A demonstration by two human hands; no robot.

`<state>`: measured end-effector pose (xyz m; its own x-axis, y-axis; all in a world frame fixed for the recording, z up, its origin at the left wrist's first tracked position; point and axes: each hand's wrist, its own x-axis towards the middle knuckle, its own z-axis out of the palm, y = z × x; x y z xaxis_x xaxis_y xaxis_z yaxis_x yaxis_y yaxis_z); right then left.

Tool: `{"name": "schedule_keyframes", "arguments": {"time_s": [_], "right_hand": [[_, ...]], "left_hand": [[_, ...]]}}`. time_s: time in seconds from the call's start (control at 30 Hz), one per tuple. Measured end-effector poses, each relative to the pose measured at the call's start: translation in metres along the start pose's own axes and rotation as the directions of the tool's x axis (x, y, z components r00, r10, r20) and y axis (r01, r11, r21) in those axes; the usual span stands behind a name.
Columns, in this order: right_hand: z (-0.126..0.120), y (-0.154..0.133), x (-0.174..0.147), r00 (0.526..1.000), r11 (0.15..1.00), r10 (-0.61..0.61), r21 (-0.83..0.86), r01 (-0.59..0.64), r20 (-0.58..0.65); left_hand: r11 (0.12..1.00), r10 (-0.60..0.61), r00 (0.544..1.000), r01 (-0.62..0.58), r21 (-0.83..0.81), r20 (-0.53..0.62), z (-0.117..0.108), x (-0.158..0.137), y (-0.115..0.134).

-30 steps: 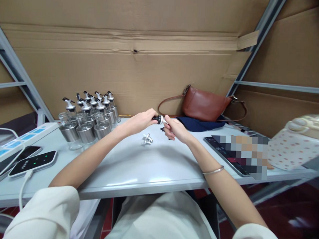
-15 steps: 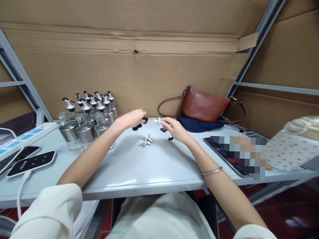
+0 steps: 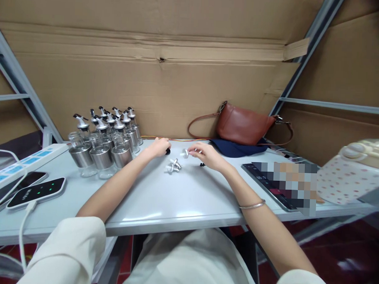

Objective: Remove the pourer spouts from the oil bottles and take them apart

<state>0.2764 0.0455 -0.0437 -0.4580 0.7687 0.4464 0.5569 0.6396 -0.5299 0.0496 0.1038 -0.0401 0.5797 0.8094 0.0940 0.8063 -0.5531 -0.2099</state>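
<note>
My right hand pinches a silver pourer spout just above the table, its fingers closed. To its left, my left hand is low over the tabletop with curled fingers, closed on a small black round piece; the rest of what lies under that hand is hidden. Between the hands and nearer to me lies a small heap of silver pourer spouts. Tiny black pieces lie beneath my right hand, partly covered by it.
At left stand several glass-and-steel bottles, many with pourers fitted. Further left are a power strip and a black device with green lights. A brown handbag rests on dark cloth; a tablet and spotted container are at right.
My left hand has moved down and slightly left, from above the table to the black pieces there. My right hand, with the spout, has come a little lower and nearer to me.
</note>
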Motion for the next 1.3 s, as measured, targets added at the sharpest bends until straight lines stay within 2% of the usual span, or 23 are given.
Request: {"name": "schedule_keyframes", "arguments": {"time_s": [0.1, 0.23, 0.37, 0.47, 0.5, 0.57, 0.67, 0.73, 0.8, 0.87, 0.93, 1.0, 1.07, 1.13, 1.23, 1.3], "right_hand": [[0.0, -0.002, -0.002, 0.988, 0.999, 0.027, -0.026, -0.024, 0.153], [0.002, -0.003, -0.005, 0.919, 0.995, 0.083, 0.02, -0.098, 0.386], [0.004, -0.003, -0.006, 0.907, 0.986, 0.12, 0.054, -0.155, 0.403], [0.003, -0.004, -0.006, 0.912, 0.982, 0.119, 0.089, -0.166, 0.392], [0.003, -0.005, -0.007, 0.912, 0.981, 0.12, 0.095, -0.17, 0.393], [0.001, -0.005, -0.007, 0.91, 0.978, 0.127, 0.103, -0.181, 0.395], [-0.003, -0.007, -0.008, 0.91, 0.975, 0.147, 0.101, -0.2, 0.387], [-0.006, -0.009, -0.009, 0.903, 0.968, 0.16, 0.114, -0.222, 0.399], [-0.008, -0.01, -0.01, 0.881, 0.957, 0.164, 0.143, -0.251, 0.444], [-0.009, -0.01, -0.01, 0.851, 0.943, 0.162, 0.175, -0.283, 0.499], [-0.006, -0.009, -0.01, 0.84, 0.933, 0.161, 0.197, -0.301, 0.519], [-0.002, -0.007, -0.009, 0.854, 0.934, 0.152, 0.209, -0.289, 0.498], [0.003, -0.006, -0.009, 0.875, 0.942, 0.136, 0.213, -0.26, 0.465], [0.006, -0.006, -0.008, 0.887, 0.946, 0.124, 0.217, -0.241, 0.445], [0.007, -0.008, -0.008, 0.895, 0.947, 0.117, 0.224, -0.232, 0.429], [0.006, -0.011, -0.008, 0.907, 0.946, 0.126, 0.228, -0.233, 0.402]], "left_hand": [[0.999, 0.011, 1.0, -0.01, -0.032, 0.003, 0.003, 0.001, -0.002], [0.995, 0.018, 1.0, -0.017, -0.1, 0.001, -0.002, 0.001, -0.007], [0.99, -0.008, 0.999, 0.0, -0.145, -0.054, -0.03, -0.006, -0.014], [0.982, -0.018, 0.992, -0.007, -0.188, -0.129, -0.064, -0.02, -0.016], [0.974, -0.017, 0.98, -0.028, -0.223, -0.196, -0.077, -0.027, -0.015], [0.963, -0.041, 0.932, -0.059, -0.263, -0.36, -0.104, -0.046, -0.012], [0.946, -0.126, 0.831, -0.063, -0.317, -0.541, -0.14, -0.085, -0.007], [0.917, -0.213, 0.747, -0.069, -0.392, -0.63, -0.157, -0.114, -0.008], [0.895, -0.328, 0.663, -0.011, -0.446, -0.673, -0.168, -0.142, -0.014], [0.877, -0.429, 0.627, 0.119, -0.465, -0.65, -0.172, -0.166, -0.023], [0.846, -0.523, 0.613, 0.287, -0.45, -0.592, -0.173, -0.183, -0.037], [0.802, -0.596, 0.604, 0.423, -0.421, -0.53, -0.172, -0.192, -0.052], [0.761, -0.648, 0.603, 0.501, -0.412, -0.464, -0.167, -0.194, -0.07], [0.73, -0.68, 0.63, 0.537, -0.422, -0.374, -0.159, -0.191, -0.091], [0.715, -0.667, 0.721, 0.55, -0.431, -0.186, -0.142, -0.179, -0.12], [0.72, -0.63, 0.769, 0.527, -0.452, -0.108, -0.132, -0.17, -0.135]]}}
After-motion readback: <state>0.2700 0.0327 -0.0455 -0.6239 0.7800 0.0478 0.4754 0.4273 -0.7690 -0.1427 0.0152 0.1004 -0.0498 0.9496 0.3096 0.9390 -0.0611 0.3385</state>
